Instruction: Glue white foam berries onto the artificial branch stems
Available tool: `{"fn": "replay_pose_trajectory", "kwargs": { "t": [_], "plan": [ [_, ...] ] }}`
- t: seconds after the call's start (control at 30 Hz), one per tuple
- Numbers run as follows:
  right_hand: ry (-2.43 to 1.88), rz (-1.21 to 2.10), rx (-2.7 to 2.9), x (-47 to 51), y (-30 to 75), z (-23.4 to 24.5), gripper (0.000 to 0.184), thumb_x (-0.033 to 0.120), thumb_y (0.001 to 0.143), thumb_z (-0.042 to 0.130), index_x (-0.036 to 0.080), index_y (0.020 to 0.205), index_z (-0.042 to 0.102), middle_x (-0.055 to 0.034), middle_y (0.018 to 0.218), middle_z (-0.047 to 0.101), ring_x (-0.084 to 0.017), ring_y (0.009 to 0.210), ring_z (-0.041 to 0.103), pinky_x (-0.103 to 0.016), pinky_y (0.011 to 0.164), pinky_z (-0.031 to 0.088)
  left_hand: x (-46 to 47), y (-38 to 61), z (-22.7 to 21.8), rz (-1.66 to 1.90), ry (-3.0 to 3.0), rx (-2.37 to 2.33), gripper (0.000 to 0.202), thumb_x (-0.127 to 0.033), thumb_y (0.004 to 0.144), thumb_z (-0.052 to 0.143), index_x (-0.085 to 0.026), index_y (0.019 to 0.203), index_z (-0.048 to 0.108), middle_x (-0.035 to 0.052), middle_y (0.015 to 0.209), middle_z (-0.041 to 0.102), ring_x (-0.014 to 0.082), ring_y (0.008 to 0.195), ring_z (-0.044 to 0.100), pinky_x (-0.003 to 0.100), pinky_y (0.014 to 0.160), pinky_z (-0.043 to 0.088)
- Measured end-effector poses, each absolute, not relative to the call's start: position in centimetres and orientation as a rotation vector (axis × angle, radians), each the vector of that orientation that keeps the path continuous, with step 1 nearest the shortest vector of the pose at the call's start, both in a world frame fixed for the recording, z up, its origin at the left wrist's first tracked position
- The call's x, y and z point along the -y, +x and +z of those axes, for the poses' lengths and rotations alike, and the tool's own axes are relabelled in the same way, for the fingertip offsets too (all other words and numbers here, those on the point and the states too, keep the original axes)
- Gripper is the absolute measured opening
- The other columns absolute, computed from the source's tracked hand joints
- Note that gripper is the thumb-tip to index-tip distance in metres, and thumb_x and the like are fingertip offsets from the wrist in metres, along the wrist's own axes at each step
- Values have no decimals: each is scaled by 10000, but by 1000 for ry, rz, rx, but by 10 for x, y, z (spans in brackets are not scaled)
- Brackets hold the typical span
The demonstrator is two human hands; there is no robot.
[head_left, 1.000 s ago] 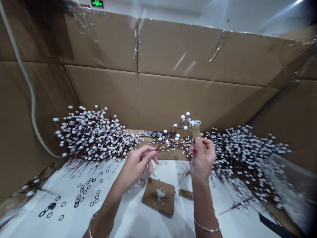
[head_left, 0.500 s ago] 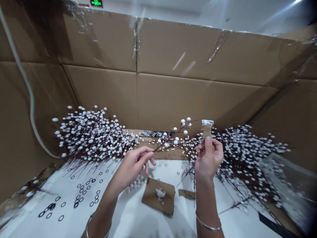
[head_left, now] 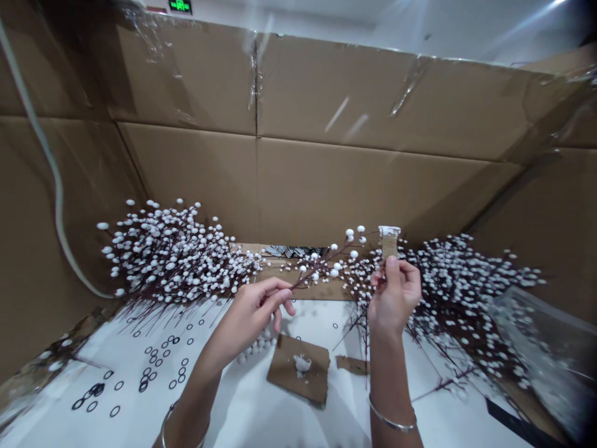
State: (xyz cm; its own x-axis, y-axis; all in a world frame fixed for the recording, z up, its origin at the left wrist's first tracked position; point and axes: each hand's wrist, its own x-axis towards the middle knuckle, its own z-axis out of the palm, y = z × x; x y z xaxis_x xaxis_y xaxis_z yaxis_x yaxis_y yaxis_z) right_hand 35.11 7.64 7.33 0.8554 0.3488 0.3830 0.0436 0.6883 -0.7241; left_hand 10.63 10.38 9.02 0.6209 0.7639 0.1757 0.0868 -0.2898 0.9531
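Between the thumb and fingers of my left hand [head_left: 263, 305] is the stem of an artificial berry branch [head_left: 321, 264], which slants up to the right with white berries on its twigs. My right hand [head_left: 394, 295] pinches a small cardboard strip [head_left: 389, 244] upright, its top edge coated in white paste. One bare twig tip of the branch reaches the coated edge and seems to touch it. Below the hands, a square piece of cardboard [head_left: 291, 379] carries a lump of white paste [head_left: 302, 363]. A smaller cardboard scrap [head_left: 352, 365] lies beside my right forearm.
Piles of white berry branches stand at left [head_left: 163, 255] and right [head_left: 466, 280]. Black rings [head_left: 149, 376] are scattered over the white table [head_left: 247, 404]. Loose white berries [head_left: 256, 347] lie behind my left wrist. A clear plastic bag [head_left: 541, 330] sits at right; cardboard walls [head_left: 326, 180] enclose the table.
The branch in my left hand has shifted slightly right, bringing its twig tip up to the pasted edge of the cardboard strip. My right hand has barely moved.
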Motion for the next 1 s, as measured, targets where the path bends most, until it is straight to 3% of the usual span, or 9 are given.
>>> {"fn": "replay_pose_trajectory", "kwargs": {
  "t": [0.73, 1.0],
  "plan": [
    [-810, 165, 538, -74, 351, 74, 361, 392, 714, 774, 185, 819, 498, 66, 642, 510, -49, 505, 450, -168, 458, 353, -104, 106, 90, 782, 1757, -688, 269, -376, 951, 476, -159, 1003, 625, 54, 824, 701, 78, 475, 551, 194, 416, 362],
    [-759, 183, 533, -75, 351, 74, 319, 325, 722, 776, 177, 817, 510, 64, 624, 528, -52, 494, 456, -169, 455, 349, -104, 106, 90, 791, 1754, -680, 246, -367, 959, 485, -167, 999, 624, 34, 818, 697, 65, 476, 547, 182, 420, 361]
  ]
}}
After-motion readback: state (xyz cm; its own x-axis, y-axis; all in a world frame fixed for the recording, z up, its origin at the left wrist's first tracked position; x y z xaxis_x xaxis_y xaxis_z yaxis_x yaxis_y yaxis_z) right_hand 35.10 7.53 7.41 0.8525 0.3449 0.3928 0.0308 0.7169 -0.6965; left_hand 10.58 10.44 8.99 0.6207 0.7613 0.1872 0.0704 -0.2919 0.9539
